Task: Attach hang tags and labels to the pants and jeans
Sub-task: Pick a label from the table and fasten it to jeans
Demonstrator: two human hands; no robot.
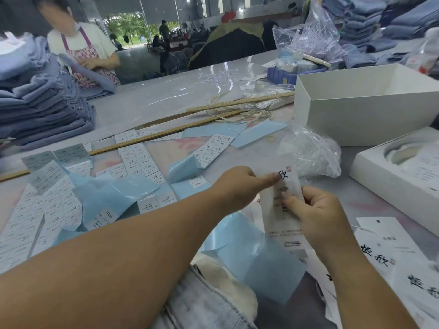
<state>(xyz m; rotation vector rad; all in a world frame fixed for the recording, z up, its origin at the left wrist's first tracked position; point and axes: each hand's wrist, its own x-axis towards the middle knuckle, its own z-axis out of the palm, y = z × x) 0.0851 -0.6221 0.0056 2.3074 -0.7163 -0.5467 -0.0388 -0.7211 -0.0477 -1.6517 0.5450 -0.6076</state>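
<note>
At the far left edge of the worktop [147, 100] a stack of folded jeans [42, 110] stands well apart from both hands, and in front of it the sticker sheets [135, 160] and their peeled blue backing paper [111, 198] lie scattered across the left half. A long wooden ruler [166, 135] runs slantwise behind them. Moving right, the left hand [240, 186] reaches across from the left with its fingers extended, the fingertip pressing on the upper part of the hang tag [282, 210], just below the black printed character. The tag is a narrow white card with a small sticker near its middle and fine print lower down; it stands nearly upright before the near edge, its long axis running away from the person. The right hand [318, 217] grips the tag's right edge at mid height, thumb on the face over the sticker and fingers curled behind, so it is the nearer hand and carries the card. My reading is that the sticker is being smoothed down, so the coming move likely runs along the tag's length. A light grey garment [202, 300] lies at the near edge below the tag. Further right, more printed tags [389, 252] rest by the near right corner, beside white boxes [365, 103].
</note>
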